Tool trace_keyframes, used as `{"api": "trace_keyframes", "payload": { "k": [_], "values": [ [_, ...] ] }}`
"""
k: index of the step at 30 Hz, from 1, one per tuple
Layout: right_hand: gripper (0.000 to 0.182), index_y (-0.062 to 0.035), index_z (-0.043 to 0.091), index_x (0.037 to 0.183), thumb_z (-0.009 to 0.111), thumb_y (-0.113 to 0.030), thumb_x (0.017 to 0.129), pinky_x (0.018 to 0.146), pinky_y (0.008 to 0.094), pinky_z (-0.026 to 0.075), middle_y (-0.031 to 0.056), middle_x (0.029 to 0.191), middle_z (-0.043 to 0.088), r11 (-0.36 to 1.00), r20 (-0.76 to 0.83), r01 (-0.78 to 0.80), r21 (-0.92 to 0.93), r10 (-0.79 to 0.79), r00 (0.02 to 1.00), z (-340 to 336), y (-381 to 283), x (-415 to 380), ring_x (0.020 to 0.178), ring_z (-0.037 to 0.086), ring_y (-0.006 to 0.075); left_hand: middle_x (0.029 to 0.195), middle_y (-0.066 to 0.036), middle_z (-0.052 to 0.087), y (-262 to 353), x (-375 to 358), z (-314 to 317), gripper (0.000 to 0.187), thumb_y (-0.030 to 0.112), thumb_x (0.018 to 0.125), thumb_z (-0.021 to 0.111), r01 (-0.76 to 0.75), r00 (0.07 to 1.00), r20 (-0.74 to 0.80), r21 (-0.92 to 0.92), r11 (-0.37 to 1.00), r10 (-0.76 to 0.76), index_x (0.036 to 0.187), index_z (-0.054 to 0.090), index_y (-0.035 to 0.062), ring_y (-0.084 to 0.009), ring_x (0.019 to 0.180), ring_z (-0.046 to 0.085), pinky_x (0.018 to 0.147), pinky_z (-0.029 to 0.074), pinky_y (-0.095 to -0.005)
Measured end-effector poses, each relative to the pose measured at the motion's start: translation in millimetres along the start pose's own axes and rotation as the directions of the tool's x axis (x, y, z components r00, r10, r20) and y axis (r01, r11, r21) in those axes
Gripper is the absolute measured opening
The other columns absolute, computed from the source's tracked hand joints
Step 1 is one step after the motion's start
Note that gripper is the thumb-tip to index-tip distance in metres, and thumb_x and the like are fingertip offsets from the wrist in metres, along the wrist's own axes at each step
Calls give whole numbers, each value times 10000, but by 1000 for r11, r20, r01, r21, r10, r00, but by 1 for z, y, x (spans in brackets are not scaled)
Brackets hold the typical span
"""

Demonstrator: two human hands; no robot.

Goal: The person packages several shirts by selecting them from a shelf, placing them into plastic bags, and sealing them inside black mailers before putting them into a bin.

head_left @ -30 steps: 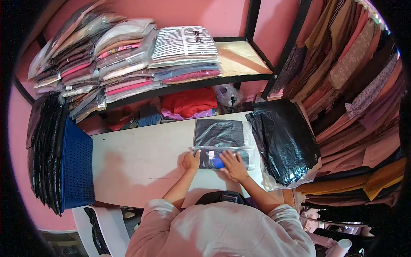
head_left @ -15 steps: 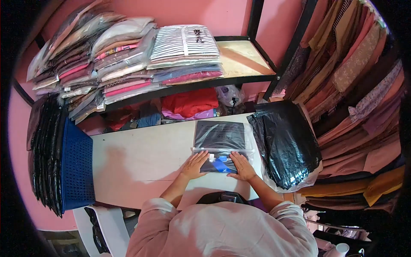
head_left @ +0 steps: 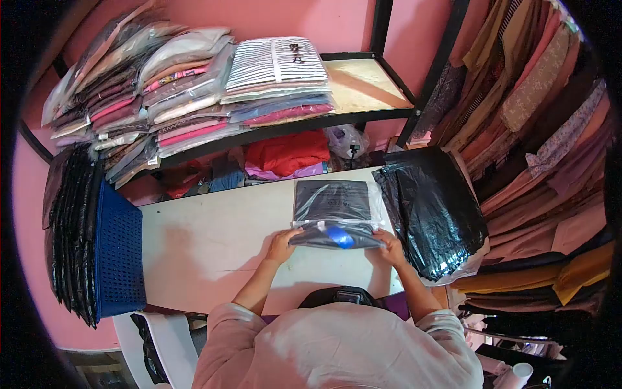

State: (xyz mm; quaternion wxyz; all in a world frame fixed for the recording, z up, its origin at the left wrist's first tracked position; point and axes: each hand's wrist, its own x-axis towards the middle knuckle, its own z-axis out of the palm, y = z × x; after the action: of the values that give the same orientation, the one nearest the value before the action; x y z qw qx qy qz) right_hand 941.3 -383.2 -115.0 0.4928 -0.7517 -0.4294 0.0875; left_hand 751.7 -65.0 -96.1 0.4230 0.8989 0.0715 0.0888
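Between my two hands is a clear plastic bag (head_left: pixel 311 236) with dark folded fabric and a bright blue patch showing through it. My left hand (head_left: pixel 282 245) has its fingers closed around the bag's left end. At the right end, my right hand (head_left: pixel 389 246) grips the other side. The bag bows in the middle, and shadows fall on the white table (head_left: pixel 214 240) below. Just beyond it, another dark item in clear plastic (head_left: pixel 334 200) lies flat, its near edge overlapped by the held bag.
A pile of black plastic bags (head_left: pixel 427 207) lies at the table's right. On the left stands a blue basket (head_left: pixel 120 253) with black packages (head_left: pixel 70 240). Bagged clothes (head_left: pixel 278 61) are stacked on the shelf (head_left: pixel 369 84) behind. Hanging garments (head_left: pixel 531 129) line the right side.
My hands were flat on top of the bag; now they grip its two ends, wider apart. The bag has bent and its near edge has come up off the table.
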Motion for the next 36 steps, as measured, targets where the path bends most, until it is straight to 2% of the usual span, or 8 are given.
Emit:
{"api": "trace_keyframes", "payload": {
  "k": [3, 8, 13, 17, 20, 26, 34, 36],
  "values": [
    [235, -28, 609, 959, 616, -95, 733, 772, 296, 435, 144, 947, 616, 988, -152, -136, 78, 146, 978, -11, -6, 11, 903, 579, 214, 999, -146, 593, 16, 14, -10, 269, 88, 734, 580, -9, 983, -180, 177, 984, 42, 998, 572, 38, -329, 972, 534, 916, 382, -368],
    [222, 2, 565, 737, 542, -181, 861, 499, 223, 354, -59, 603, 463, 857, -304, -207, 472, 379, 874, -45, -92, 66, 586, 413, 40, 760, -238, 554, 85, 56, -32, 319, 274, 882, 444, 58, 847, -517, -139, 989, -122, 796, 532, -21, -399, 756, 534, 705, 428, -422],
    [259, -1, 526, 796, 486, -245, 877, 529, 353, 406, 133, 612, 557, 962, -568, -268, -53, 192, 801, -46, -65, 93, 560, 547, 297, 756, -249, 558, 98, 92, -37, 347, 283, 894, 403, 246, 814, -529, -56, 968, -238, 793, 538, -19, -412, 743, 545, 664, 428, -439],
    [403, -5, 385, 1128, 537, -225, 826, 679, 452, 447, 281, 857, 547, 751, -369, -631, -195, 540, 756, -10, 0, 70, 791, 557, 425, 850, -227, 575, 12, 82, 20, 339, 295, 865, 468, 317, 818, -470, -111, 942, -331, 909, 509, -39, -372, 847, 559, 771, 416, -431],
    [685, -12, 206, 1320, 588, -188, 779, 968, 470, 290, 300, 1323, 209, 861, -435, -408, -302, 256, 863, 21, -8, 56, 1180, 303, 444, 1052, -251, 510, 3, 69, 40, 387, 238, 828, 536, 439, 866, -285, 42, 898, -410, 1078, 425, -37, -383, 979, 508, 828, 400, -418],
    [708, -70, 201, 1361, 473, -438, 820, 1027, 524, 115, 221, 1410, 112, 719, 2, -153, -678, 210, 978, 48, -35, 32, 1304, 114, 378, 1217, -262, 386, 16, 53, 70, 518, 66, 810, 523, 414, 800, -479, 3, 910, -362, 1245, 265, -46, -385, 1145, 373, 971, 295, -393],
    [721, -70, 204, 1361, 477, -451, 813, 1041, 483, 139, 222, 1407, 135, 773, 73, -91, -628, 175, 982, 28, -20, 38, 1301, 134, 375, 1328, -258, 255, 38, 39, 68, 653, -15, 764, 522, 317, 877, -423, 155, 936, -228, 1311, 167, -14, -397, 1215, 267, 1016, 220, -435],
    [652, 1, 317, 1280, 575, -331, 782, 987, 427, 270, 246, 1289, 342, 954, 8, 6, -299, -4, 1000, 11, -9, 34, 1196, 324, 390, 1341, -272, 218, 30, 23, 77, 692, 45, 774, 531, 310, 852, -466, 83, 947, -238, 1335, 129, -10, -411, 1237, 221, 1032, 195, -431]
  ]
}}
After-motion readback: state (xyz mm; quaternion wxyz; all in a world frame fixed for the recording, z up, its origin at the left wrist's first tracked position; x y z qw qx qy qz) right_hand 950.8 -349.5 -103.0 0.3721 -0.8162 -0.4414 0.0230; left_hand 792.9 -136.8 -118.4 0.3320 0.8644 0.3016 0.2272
